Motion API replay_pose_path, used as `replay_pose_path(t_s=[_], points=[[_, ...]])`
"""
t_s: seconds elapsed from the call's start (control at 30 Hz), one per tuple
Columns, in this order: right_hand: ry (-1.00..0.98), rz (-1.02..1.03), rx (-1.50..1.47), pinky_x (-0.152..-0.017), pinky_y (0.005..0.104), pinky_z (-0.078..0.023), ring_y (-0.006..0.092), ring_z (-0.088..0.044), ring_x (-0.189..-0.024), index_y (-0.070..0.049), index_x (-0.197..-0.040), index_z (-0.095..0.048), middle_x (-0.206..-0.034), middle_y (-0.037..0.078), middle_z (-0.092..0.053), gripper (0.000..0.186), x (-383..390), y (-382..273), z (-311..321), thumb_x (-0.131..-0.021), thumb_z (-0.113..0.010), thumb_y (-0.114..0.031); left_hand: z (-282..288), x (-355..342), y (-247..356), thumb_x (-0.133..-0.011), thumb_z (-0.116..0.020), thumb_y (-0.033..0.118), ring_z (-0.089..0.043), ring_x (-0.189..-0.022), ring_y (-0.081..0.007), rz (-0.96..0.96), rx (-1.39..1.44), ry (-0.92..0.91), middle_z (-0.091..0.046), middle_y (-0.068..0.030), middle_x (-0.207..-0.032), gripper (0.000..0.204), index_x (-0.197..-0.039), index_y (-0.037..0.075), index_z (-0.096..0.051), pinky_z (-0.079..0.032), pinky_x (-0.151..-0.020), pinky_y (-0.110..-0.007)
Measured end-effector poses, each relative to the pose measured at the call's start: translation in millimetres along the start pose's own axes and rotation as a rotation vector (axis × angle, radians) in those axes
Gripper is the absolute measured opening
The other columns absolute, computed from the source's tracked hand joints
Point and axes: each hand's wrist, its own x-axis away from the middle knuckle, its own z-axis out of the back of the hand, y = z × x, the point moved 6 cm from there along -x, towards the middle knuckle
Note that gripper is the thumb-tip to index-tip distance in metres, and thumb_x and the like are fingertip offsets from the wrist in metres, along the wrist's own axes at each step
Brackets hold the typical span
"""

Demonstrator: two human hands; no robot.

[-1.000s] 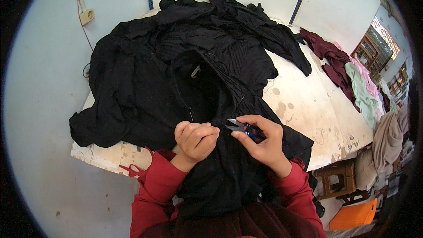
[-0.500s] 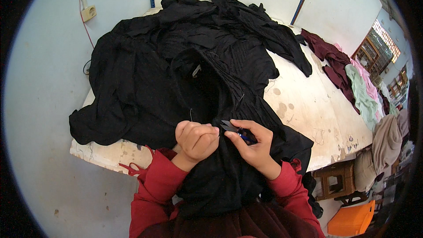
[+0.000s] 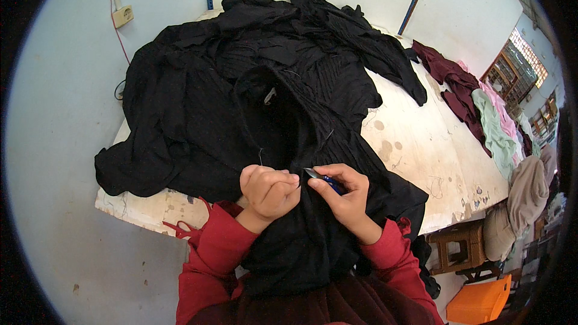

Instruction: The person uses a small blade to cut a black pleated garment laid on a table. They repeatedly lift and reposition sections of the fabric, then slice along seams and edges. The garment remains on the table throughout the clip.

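Observation:
Black pleated garment (image 3: 186, 114) cloth lies heaped over the table, with a round opening and a small pale label inside it. At the near edge of that opening, my left hand (image 3: 270, 192) is closed, its thumb and forefinger pinching the cloth; the exact grip is hidden by the fingers. A loose thread (image 3: 261, 155) stands up just beyond its knuckles. My right hand (image 3: 348, 195) grips small blue-handled thread snips (image 3: 333, 185) between thumb and fingers. Their dark blades are together, pointing left, close to my left fingertips and against the black cloth.
The pale, stained tabletop (image 3: 409, 144) has thread scraps on it. Maroon (image 3: 460, 93), green and pink cloths lie along its right side. A brown woven stool (image 3: 457, 247) and an orange container (image 3: 480, 300) stand at lower right. A wall socket (image 3: 123, 17) is at left.
The snips' blades have gone from apart to together, and the right fingers have squeezed in slightly. My left hand and the garment have stayed almost in place.

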Motion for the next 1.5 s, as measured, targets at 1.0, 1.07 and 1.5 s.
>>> replay_pose_path(t_s=[1.0,1.07,1.5], points=[[-0.455,0.093,0.216,-0.062,0.0255,-0.042,0.0133,-0.053,-0.067,-0.007,-0.102,-0.072,-0.074,0.005,-0.057,0.027,-48,-35,7,-0.075,-0.074,-0.005,-3,0,11,-0.065,-0.073,0.005,-0.057,-0.076,-0.0112,-0.163,-0.074,-0.036,-0.06,0.0091,-0.079,0.021,-0.068,0.019,-0.058,-0.035,-0.073,-0.032],[-0.413,0.116,0.138,-0.062,0.025,-0.042,0.0128,-0.053,-0.067,-0.007,-0.101,-0.072,-0.073,0.005,-0.057,0.026,-48,-30,8,-0.075,-0.073,-0.004,-4,0,12,-0.065,-0.074,0.005,-0.057,-0.077,-0.0114,-0.171,-0.062,-0.048,-0.06,0.0093,-0.079,0.022,-0.067,0.019,-0.057,-0.035,-0.072,-0.032],[-0.212,0.338,0.373,-0.061,0.0268,-0.044,0.0191,-0.055,-0.068,-0.006,-0.091,-0.069,-0.079,0.008,-0.053,0.03,-37,-34,16,-0.063,-0.068,0.007,-4,-7,13,-0.068,-0.07,0.007,-0.056,-0.074,-0.009,-0.167,-0.026,-0.021,-0.06,0.0101,-0.081,0.018,-0.069,0.019,-0.056,-0.034,-0.071,-0.029]])
